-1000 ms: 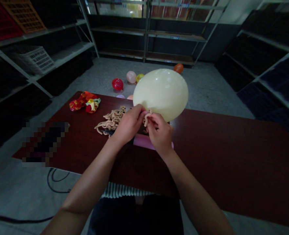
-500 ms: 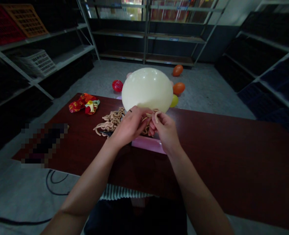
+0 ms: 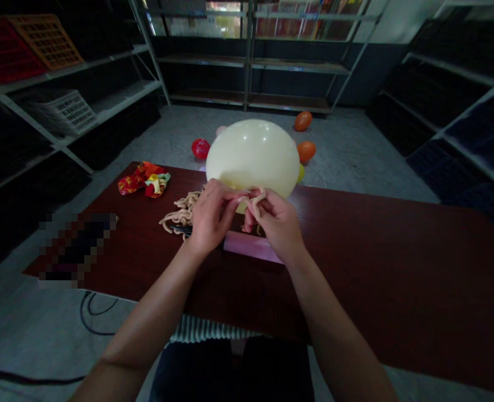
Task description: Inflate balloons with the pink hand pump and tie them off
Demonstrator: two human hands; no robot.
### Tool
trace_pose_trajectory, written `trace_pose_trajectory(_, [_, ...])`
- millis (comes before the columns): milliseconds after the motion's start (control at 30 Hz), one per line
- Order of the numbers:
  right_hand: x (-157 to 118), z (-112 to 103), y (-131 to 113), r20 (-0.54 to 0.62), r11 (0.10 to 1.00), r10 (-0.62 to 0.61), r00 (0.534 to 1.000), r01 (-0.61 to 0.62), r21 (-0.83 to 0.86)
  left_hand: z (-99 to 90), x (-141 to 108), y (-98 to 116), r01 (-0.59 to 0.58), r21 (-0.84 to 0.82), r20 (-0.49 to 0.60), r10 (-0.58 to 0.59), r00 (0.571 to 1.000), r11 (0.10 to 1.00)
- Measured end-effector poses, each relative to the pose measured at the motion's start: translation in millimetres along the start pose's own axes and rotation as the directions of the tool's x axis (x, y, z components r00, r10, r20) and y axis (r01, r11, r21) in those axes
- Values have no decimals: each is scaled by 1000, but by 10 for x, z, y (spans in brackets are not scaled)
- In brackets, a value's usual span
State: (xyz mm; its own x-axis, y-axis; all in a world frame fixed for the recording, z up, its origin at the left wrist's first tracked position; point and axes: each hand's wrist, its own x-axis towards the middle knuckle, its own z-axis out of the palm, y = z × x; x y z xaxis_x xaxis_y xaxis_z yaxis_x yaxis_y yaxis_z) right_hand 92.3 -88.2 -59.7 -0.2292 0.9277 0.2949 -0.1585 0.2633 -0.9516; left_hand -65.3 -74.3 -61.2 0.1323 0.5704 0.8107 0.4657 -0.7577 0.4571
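A large pale-yellow inflated balloon (image 3: 253,153) stands just beyond my hands, its lower end hidden behind them. My left hand (image 3: 212,216) is closed in a pinch, its fingertips meeting those of the other hand below the balloon. A thick beige cord (image 3: 257,206) loops over the fingers of my right hand (image 3: 279,224), which is closed on it. The cord seems to run between both sets of fingertips; the balloon's neck cannot be made out. Left of my hands lies a tangled heap of the same cord (image 3: 183,211). A pink-purple cylinder (image 3: 250,246) lies under my right hand.
The dark red-brown table (image 3: 376,268) spreads to both sides. Crumpled colourful balloons or cloth (image 3: 144,180) lie at its back left, near a blurred-out object (image 3: 79,245). Red (image 3: 200,148) and orange balloons (image 3: 306,151) rest on the floor beyond. Shelving (image 3: 247,61) lines the room.
My hands have drawn closer at the fingertips, and the cord loop at my right fingers has shifted slightly left. The balloon has tipped a little and looks broader.
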Motion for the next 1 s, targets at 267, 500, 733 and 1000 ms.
trace_pose_trajectory(267, [-65, -63, -33, -75, 728, -344, 936, 215, -651, 52, 12, 42, 171, -203, -47, -184, 982, 964])
trace_pose_trajectory(500, [-72, -72, -10, 30, 477, -508, 861, 310, -823, 121, 43, 69, 357, -456, -34, -417, 908, 815])
trace_pose_trajectory(733, [-88, -81, 37, 97, 319, -537, 838, 308, -896, 157, 66, 27, 430, -596, 61, -496, 866, 678])
trace_pose_trajectory(1000, [-105, -68, 13, -26, 474, -529, 848, 270, -838, 141, 38, 57, 289, -384, 129, -259, 957, 877])
